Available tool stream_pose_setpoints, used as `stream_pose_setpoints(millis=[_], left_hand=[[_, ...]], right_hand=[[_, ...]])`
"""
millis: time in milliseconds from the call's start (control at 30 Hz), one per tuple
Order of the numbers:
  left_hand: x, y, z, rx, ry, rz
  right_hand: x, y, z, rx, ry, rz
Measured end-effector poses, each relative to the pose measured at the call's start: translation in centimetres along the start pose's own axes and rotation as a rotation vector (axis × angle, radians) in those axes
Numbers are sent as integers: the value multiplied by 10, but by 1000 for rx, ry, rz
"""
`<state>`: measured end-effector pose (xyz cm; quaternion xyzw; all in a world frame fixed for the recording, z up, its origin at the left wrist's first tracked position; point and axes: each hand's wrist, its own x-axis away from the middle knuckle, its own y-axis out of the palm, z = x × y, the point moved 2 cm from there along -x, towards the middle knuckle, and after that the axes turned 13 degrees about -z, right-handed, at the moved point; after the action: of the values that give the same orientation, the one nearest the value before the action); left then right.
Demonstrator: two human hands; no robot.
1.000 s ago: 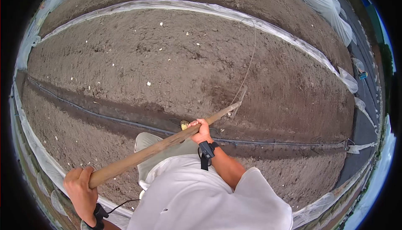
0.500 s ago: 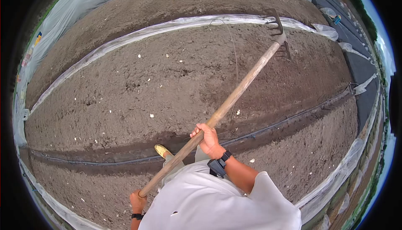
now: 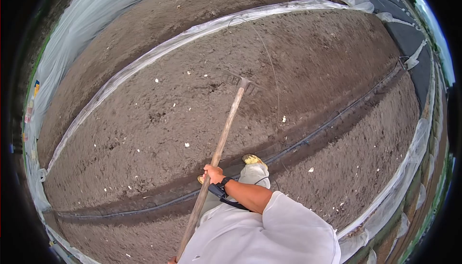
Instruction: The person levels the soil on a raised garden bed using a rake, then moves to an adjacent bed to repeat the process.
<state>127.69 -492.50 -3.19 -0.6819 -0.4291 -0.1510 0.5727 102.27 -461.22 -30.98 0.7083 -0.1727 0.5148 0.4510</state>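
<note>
A long-handled rake reaches away from my body over the soil bed, its tined head at the soil surface and slightly blurred. My right hand is closed around the middle of the wooden handle, with a dark band on the wrist. At the bottom edge of the view, my left hand grips the handle's near end; most of it is cut off. Beneath the rake head, the brown soil bed carries scattered pale bits.
Two shoes, one yellow shoe plainest, stand in the furrow beside a dark hose. White plastic sheeting runs along the bed's far side. A thin wire arches over the soil. Dark ground cover lies at right.
The rake head has come down from above the far right of the bed to the soil nearer the middle. Both hands have shifted lower in view, and the camera has turned.
</note>
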Motion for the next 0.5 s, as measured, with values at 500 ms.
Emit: stream_pose_setpoints(millis=[500], left_hand=[[-37,-298,170,-258,394,402]], right_hand=[[-34,-20,-127,-412,-197,-38]])
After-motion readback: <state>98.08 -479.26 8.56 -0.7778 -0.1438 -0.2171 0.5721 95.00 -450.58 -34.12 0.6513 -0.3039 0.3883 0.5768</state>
